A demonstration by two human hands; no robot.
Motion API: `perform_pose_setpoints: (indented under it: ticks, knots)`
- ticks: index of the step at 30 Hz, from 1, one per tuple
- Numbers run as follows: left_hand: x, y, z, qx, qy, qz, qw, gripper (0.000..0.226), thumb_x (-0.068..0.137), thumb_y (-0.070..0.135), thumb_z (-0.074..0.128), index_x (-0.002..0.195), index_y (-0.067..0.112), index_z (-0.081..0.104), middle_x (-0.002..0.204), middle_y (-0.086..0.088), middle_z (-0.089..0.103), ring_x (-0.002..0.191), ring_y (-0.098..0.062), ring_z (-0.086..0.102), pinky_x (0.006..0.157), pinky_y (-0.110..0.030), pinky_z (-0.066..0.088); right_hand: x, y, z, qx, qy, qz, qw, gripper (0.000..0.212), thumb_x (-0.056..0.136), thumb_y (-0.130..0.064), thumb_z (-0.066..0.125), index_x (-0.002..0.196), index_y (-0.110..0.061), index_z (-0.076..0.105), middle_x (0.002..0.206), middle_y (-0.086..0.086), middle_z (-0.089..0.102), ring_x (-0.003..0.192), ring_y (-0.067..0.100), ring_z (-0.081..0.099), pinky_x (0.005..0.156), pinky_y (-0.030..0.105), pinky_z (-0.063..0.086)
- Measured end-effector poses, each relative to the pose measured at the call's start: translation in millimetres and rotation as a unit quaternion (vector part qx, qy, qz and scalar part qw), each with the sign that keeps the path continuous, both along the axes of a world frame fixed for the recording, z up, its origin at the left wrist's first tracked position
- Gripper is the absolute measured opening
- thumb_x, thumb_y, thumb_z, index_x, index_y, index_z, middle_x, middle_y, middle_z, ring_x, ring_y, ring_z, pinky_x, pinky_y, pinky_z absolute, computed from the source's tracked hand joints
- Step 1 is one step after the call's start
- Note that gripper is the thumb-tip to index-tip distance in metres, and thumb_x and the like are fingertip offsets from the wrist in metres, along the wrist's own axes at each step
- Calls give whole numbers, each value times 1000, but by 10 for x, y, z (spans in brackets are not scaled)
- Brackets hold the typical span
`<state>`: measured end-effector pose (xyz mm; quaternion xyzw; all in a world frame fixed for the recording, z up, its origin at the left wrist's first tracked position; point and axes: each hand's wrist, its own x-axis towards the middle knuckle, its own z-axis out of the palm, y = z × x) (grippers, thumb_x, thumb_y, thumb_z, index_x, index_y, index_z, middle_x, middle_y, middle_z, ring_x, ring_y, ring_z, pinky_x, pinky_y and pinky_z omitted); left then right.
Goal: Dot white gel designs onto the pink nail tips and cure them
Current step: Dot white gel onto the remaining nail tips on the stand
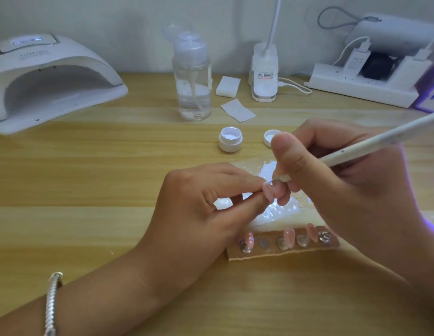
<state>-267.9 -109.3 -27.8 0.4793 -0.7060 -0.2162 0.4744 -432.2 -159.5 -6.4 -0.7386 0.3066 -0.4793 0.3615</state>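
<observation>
My left hand [199,209] pinches a pink nail tip [268,192] between thumb and fingers above a shiny plastic sheet [269,214]. My right hand [344,180] grips a white dotting pen [356,149]; its thin metal point touches the top of that nail tip. Three more pink nail tips [289,235] stand on a brown cardboard strip [281,251] with clear mounts, in front of my hands. An open white gel pot [230,139] sits behind, its lid [270,138] beside it, partly hidden by my right thumb.
A white curing lamp [49,81] stands at the back left on the wooden table [90,180]. A clear pump bottle [191,76], white wipes [237,110], a desk lamp base [264,73] and a power strip with chargers [366,81] line the back.
</observation>
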Motion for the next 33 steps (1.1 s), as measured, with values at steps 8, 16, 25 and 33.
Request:
perform_pose_setpoints:
  ticks: [8, 16, 25, 33]
  knots:
    - [-3, -4, -2, -11, -7, 1, 1000, 8, 88, 20, 75, 83, 22, 80, 79, 13, 74, 65, -12, 63, 62, -4, 35, 13, 26, 31, 8, 11, -2, 1000, 33, 95, -24, 62, 66, -7, 62, 58, 0, 67, 49, 10, 64, 35, 24, 44]
    - [-9, -9, 2, -10, -14, 4, 1000, 8, 88, 20, 75, 82, 23, 80, 79, 14, 74, 65, -10, 62, 62, -3, 35, 2, 21, 25, 1, 14, -3, 1000, 31, 95, -23, 63, 68, -9, 62, 59, -1, 67, 50, 11, 65, 29, 29, 41]
    - [-3, -5, 1, -17, -16, 6, 1000, 7, 87, 20, 75, 83, 23, 80, 79, 14, 74, 65, -8, 62, 63, -3, 35, -14, 6, 1, -8, 15, -1, 1000, 32, 95, -24, 62, 67, -8, 62, 58, 0, 66, 49, 10, 64, 31, 28, 42]
    - [4, -26, -44, -18, 9, 23, 1000, 5, 85, 17, 76, 83, 16, 81, 77, 11, 75, 65, -6, 63, 62, -4, 35, -40, -82, -12, -5, -47, 28, 999, 34, 98, -20, 59, 67, -7, 59, 54, -1, 60, 48, 19, 62, 51, 20, 47]
